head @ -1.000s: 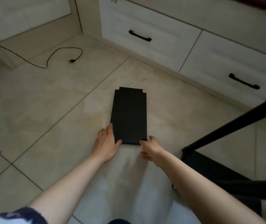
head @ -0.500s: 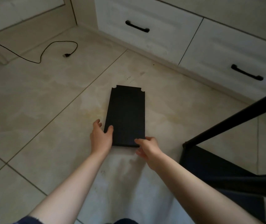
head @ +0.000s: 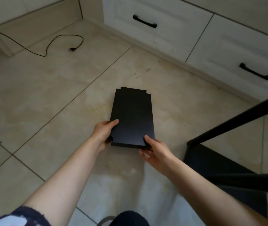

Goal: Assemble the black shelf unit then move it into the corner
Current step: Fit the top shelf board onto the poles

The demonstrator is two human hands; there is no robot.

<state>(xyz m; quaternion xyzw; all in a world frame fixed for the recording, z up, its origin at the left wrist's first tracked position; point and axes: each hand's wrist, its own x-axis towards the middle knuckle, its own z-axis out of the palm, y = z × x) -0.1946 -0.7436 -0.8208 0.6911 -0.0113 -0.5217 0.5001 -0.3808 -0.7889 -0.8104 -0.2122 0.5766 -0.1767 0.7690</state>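
We're gripping the black shelf panel point(head: 132, 116) at its near end. The left hand point(head: 103, 132) is pinching the near-left corner, thumb on top and fingers curled under. The right hand point(head: 156, 151) is clamping the near-right corner the same way. The panel is sitting mid-frame over the tiled floor point(head: 48, 95), near end looking raised, far end pointing to 12 o'clock; we can't tell whether that end is touching the tile.

To do it well, we're keeping both grips even so it isn't twisting, then swinging it toward the black frame point(head: 227, 128) at 3 o'clock and lining the corner notches up with the posts.

The panel is a flat, thin, matte rectangle with cut-out corners; probably stiff and light. The tile is glossy beige.
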